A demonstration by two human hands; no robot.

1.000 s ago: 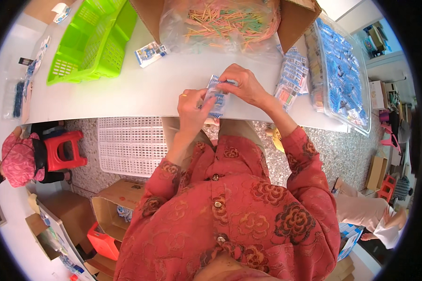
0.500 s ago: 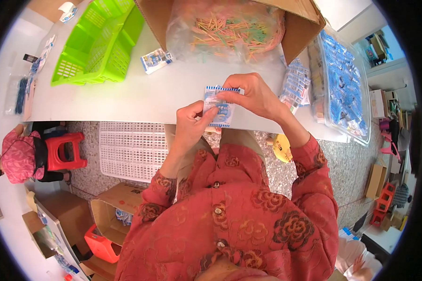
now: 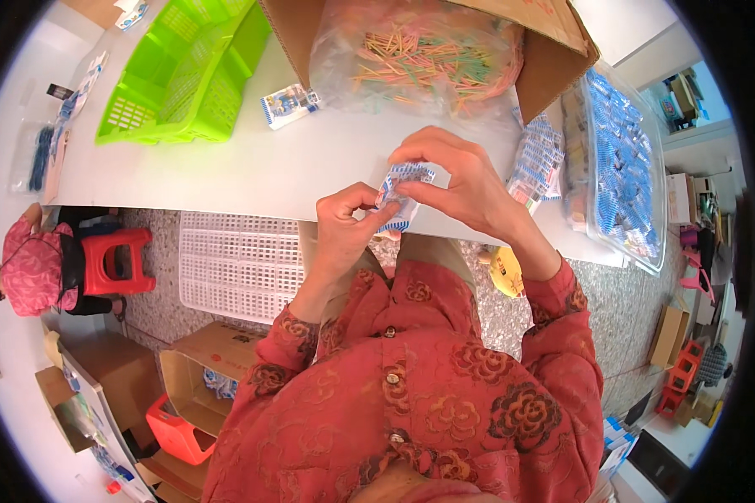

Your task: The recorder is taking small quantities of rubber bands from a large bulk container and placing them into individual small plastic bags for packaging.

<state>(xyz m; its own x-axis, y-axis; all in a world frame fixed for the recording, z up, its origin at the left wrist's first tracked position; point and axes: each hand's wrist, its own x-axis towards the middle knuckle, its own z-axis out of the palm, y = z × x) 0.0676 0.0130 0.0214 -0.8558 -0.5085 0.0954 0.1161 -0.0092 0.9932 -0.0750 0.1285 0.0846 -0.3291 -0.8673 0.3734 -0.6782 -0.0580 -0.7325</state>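
Two hands hold one small packet [image 3: 404, 213] over the near edge of the white table [image 3: 268, 172]. The left hand [image 3: 341, 222] is partly closed and pinches its left side, thumb on top. The right hand [image 3: 466, 180] is curled and pinches its top right with the thumb. The packet is a bit bent, and its long way runs from 1 o'clock to 7 o'clock. From it, one green basket [image 3: 168, 130] sits at 10, one loose packet [image 3: 289, 106] is nearer, and one brown box [image 3: 558, 67] is at 12. Near 3 is one clear bin [image 3: 577, 142].
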